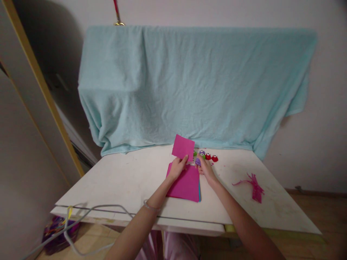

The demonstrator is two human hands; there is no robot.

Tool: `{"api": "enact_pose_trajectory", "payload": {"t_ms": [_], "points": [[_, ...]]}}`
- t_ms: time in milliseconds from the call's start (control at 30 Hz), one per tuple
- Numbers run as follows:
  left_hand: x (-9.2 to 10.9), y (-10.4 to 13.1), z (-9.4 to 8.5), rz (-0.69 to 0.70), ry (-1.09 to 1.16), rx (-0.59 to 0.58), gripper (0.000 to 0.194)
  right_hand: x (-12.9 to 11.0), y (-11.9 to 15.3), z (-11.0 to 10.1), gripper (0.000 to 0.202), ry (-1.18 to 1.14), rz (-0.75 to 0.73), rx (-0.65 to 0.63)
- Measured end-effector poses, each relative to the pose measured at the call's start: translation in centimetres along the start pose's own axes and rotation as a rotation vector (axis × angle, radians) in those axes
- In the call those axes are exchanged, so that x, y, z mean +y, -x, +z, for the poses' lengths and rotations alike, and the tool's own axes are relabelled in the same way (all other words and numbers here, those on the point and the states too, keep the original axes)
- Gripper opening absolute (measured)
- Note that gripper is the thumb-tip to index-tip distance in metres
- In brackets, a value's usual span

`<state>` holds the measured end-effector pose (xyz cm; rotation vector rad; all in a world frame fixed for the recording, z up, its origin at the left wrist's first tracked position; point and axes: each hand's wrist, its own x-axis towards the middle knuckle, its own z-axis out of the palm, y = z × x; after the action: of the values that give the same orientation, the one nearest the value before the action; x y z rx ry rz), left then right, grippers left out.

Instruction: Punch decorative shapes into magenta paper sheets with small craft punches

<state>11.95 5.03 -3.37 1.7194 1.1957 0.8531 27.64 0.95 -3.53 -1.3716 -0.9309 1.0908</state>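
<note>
My left hand [178, 168] pinches the lower edge of a small pink square of paper [183, 146], thumb on top, raised over the table. A small purple craft punch [198, 161] is in the fingers of my right hand [206, 170], just right of that square. Below both hands lies a stack of larger coloured paper [184, 186], magenta on top with a blue edge showing. Several more small punches stand behind my right hand, among them a red punch [214, 158] and a green punch [195, 153], partly hidden. Tiny pink bits are scattered around them.
Pink paper strips [255, 189] lie in a heap on the right of the white table [121, 180]. A light blue cloth [200, 86] hangs along the back. Grey cable [100, 206] loops over the front left edge, near a purple bag [58, 234] on the floor.
</note>
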Motion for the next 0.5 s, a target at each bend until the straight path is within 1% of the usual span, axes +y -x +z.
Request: {"api": "enact_pose_trajectory", "payload": {"t_ms": [133, 500], "points": [[0.03, 0.01, 0.04, 0.006, 0.010, 0.001, 0.061, 0.03, -0.01, 0.01, 0.052, 0.000, 0.003, 0.002], [-0.88, -0.44, 0.47, 0.052, 0.027, 0.002, 0.063, -0.58, 0.40, 0.20, 0.049, 0.000, -0.006, 0.005]]}}
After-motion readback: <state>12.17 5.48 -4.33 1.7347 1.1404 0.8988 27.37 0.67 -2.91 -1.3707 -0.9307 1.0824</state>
